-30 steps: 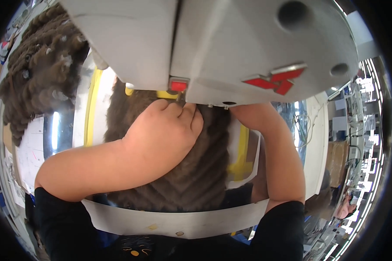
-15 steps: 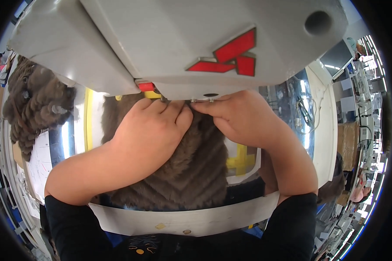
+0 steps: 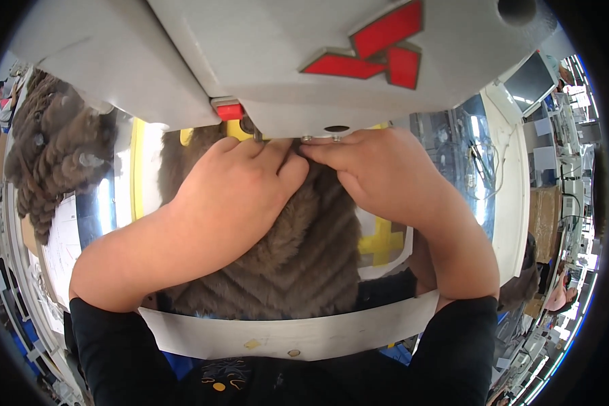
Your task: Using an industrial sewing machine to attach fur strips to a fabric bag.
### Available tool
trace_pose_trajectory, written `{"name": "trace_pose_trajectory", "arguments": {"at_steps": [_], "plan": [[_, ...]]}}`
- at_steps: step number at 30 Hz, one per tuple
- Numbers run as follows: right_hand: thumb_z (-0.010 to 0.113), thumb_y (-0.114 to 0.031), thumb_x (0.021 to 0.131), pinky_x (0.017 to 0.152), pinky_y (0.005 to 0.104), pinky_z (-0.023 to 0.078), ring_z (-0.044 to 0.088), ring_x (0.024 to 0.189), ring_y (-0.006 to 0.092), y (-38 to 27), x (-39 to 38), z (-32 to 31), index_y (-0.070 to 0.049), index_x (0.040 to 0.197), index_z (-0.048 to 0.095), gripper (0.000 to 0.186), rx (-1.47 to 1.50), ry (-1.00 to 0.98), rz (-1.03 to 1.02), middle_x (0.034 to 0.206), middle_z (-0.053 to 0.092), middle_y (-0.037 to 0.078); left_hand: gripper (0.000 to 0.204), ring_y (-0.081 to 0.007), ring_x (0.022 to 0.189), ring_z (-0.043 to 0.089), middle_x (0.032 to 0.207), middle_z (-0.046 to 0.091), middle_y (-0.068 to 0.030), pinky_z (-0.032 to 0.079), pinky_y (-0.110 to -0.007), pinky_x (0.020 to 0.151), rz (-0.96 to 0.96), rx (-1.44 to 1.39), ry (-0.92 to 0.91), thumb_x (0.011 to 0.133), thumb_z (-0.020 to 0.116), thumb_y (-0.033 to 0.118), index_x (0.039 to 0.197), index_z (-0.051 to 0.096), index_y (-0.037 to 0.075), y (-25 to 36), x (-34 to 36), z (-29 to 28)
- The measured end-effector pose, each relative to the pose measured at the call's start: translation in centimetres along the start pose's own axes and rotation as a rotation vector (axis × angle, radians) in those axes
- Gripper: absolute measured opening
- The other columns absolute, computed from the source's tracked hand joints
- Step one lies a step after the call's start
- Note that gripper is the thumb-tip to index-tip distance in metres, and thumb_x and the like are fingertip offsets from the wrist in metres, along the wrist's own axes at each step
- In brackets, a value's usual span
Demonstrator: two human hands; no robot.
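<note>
A brown fur piece [image 3: 277, 264] with a chevron pattern lies on the work surface, running under the front of a grey sewing machine head [image 3: 264, 68]. My left hand [image 3: 240, 179] rests on the fur with its fingers bent and closed on it, just below the machine head. Close by on the right, my right hand [image 3: 379, 169] grips the fur with fingers pressed together, its index fingertip beside the left thumb. The machine head hides the needle area. Where the fingertips meet the fur is only partly visible.
A pile of brown fur [image 3: 61, 142] sits at the far left beside white papers [image 3: 62, 233]. Yellow tape [image 3: 382, 243] marks the surface to the right of the fur. A tool [image 3: 479, 159] and cable lie at the right, with a screen [image 3: 529, 81] farther back.
The view has shifted slightly, so the machine head sits higher in the picture. Both hands keep nearly the same hold on the fur, and a raised fur tuft shows more beside the left wrist.
</note>
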State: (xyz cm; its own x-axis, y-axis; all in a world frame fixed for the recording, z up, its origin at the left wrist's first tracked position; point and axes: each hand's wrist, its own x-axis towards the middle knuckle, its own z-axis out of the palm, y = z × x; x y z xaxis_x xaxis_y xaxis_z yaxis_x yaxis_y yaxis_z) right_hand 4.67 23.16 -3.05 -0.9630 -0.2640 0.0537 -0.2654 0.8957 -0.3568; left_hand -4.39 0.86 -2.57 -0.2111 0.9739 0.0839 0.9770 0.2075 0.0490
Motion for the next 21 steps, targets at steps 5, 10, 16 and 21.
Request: {"name": "trace_pose_trajectory", "arguments": {"at_steps": [5,10,16,21], "plan": [[0.058,-0.010,0.092,0.077,0.0399,0.059,0.073,0.101,0.0255,-0.3,-0.2,0.3,-0.010,0.118,0.076,0.031,-0.001,0.033,-0.032,0.123,0.075,0.002,0.035,-0.0294,0.105,0.067,0.128,0.064,-0.0196,0.052,-0.040,0.092,0.004,-0.022,-0.036,0.085,0.058,0.010,0.118,0.059,0.001,0.1,-0.5,0.3],[0.060,-0.009,0.090,0.077,0.0402,0.059,0.073,0.100,0.0254,-0.7,-0.4,-0.2,-0.010,0.117,0.076,0.031,0.009,-0.010,-0.017,0.122,0.075,0.001,0.034,-0.0293,0.103,0.069,0.140,0.060,-0.0267,0.054,-0.039,0.090,0.055,-0.022,-0.065,0.084,0.059,0.011,0.116,0.059,0.000,0.3,-0.7,-0.4],[0.061,-0.008,0.088,0.076,0.0398,0.059,0.072,0.098,0.0251,-0.9,-0.5,-0.3,-0.011,0.115,0.076,0.032,0.021,-0.022,-0.032,0.118,0.075,0.001,0.033,-0.0266,0.096,0.069,0.137,0.062,-0.0279,0.054,-0.036,0.085,0.083,0.034,-0.089,0.081,0.061,0.012,0.113,0.061,0.000,1.1,-1.0,-0.6],[0.060,-0.008,0.087,0.075,0.0399,0.059,0.073,0.098,0.0252,-0.8,-0.6,0.0,-0.010,0.114,0.076,0.031,0.004,0.014,-0.054,0.119,0.075,0.002,0.034,-0.0245,0.093,0.068,0.136,0.062,-0.0274,0.054,-0.034,0.082,0.099,0.052,-0.109,0.080,0.062,0.013,0.112,0.061,0.000,1.7,-1.3,-0.8]]}}
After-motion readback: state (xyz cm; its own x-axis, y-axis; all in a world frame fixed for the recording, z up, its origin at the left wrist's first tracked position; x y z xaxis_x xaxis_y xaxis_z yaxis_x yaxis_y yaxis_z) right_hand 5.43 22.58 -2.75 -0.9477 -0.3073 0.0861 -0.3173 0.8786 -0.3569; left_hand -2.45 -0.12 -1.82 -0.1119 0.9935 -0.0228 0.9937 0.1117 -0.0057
